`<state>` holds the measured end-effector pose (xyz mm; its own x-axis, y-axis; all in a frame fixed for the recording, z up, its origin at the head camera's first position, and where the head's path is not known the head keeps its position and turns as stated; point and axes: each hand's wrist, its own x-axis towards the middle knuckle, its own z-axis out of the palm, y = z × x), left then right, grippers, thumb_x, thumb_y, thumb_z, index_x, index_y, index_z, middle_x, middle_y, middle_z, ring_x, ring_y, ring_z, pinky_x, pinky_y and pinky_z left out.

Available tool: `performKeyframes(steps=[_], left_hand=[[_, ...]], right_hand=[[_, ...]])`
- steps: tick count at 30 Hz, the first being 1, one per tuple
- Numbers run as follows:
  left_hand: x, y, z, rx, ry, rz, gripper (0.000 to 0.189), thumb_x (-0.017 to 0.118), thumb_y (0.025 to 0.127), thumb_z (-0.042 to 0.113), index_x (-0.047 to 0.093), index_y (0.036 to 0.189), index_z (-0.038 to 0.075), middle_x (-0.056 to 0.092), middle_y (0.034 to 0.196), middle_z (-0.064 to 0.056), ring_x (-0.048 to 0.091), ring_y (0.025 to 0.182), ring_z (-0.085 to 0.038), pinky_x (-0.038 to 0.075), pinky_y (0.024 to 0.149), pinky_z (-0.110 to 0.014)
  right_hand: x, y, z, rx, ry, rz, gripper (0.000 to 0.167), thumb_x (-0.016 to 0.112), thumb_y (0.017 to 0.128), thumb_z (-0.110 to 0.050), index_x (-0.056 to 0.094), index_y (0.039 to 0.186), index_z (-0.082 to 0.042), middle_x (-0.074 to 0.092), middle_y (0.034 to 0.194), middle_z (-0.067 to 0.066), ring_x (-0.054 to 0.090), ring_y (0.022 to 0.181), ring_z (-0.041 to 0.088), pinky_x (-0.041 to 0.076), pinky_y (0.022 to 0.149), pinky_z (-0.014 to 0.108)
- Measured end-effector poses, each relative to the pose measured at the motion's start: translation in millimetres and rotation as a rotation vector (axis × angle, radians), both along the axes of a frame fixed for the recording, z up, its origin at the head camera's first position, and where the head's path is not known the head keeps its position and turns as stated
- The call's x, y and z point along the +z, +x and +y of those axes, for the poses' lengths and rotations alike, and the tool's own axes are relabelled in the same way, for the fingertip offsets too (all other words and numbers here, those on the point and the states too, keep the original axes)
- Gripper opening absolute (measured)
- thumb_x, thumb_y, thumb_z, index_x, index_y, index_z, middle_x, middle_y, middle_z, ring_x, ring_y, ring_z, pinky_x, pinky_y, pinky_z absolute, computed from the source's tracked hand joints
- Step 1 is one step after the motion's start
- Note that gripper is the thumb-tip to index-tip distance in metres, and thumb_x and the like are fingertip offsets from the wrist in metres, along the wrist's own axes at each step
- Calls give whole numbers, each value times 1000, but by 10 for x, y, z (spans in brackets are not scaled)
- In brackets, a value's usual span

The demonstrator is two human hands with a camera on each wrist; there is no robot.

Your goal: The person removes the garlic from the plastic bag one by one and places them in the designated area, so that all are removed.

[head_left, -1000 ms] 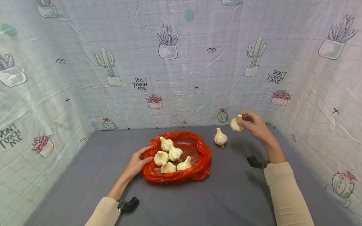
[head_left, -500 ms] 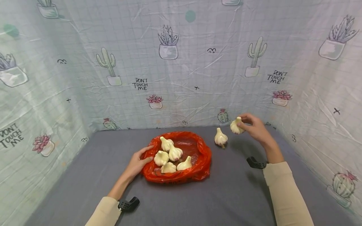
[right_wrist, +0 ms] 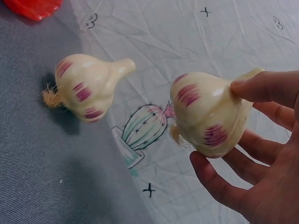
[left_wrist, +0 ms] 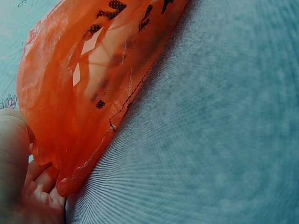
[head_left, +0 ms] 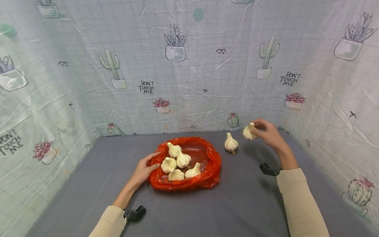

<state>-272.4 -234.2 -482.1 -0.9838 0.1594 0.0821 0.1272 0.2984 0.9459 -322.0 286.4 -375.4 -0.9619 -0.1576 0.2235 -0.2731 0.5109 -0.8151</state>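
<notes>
My right hand [head_left: 267,134] pinches a garlic bulb [right_wrist: 210,112] between thumb and fingers, its stem toward the palm in the right wrist view. This bulb is cream with purple streaks and a tuft of roots, held above the table at the back right. Just left of it, a second garlic bulb [head_left: 231,144] stands on the table. My left hand [head_left: 143,169] grips the left side of an open red plastic bag [head_left: 214,161], thumb and fingers on either side of its film. Inside the bag lie several garlic bulbs [head_left: 183,160], grouped toward its left and front.
A grey cloth covers the table [head_left: 189,214]. Behind it and at both sides hangs a pale curtain [head_left: 189,75] printed with cacti and potted plants, meeting the table's back edge close to my right hand.
My right hand, with the garlic bulb in its fingers, has sunk very slightly. The left hand, the bag and the other bulbs stay in place.
</notes>
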Motion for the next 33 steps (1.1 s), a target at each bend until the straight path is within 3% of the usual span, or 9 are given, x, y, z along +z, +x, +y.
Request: performKeyframes(steps=[5, 10, 13, 33], left_hand=[[1, -2, 5, 3, -3, 4, 53, 64, 99, 7, 53, 151, 11, 43, 161, -21, 53, 138, -38, 51, 91, -15], [0, 1, -4, 3, -7, 9, 53, 64, 99, 8, 53, 151, 11, 42, 161, -21, 52, 138, -38, 51, 91, -15], [-7, 0, -7, 0, 0, 12, 53, 64, 99, 7, 53, 151, 10, 43, 161, -21, 53, 137, -37, 51, 91, -15], [-15, -2, -1, -5, 15, 16, 53, 63, 99, 5, 53, 151, 8, 44, 159, -23, 56, 133, -37, 52, 90, -16]], right_hand=[[-63, -25, 38, 8, -23, -7, 44, 61, 105, -20, 53, 138, 7, 55, 141, 34, 50, 133, 44, 53, 81, 25], [-123, -59, 66, 4, -41, -18, 44, 61, 104, -20, 53, 137, 8, 56, 138, 34, 57, 109, 10, 55, 75, 22], [-162, -73, 83, 9, -58, -37, 44, 60, 105, -19, 51, 138, 9, 56, 138, 35, 56, 98, -4, 56, 76, 22], [-383, -154, 161, 2, -28, -72, 46, 61, 104, -22, 51, 139, 7, 56, 140, 36, 57, 94, -7, 57, 79, 30]])
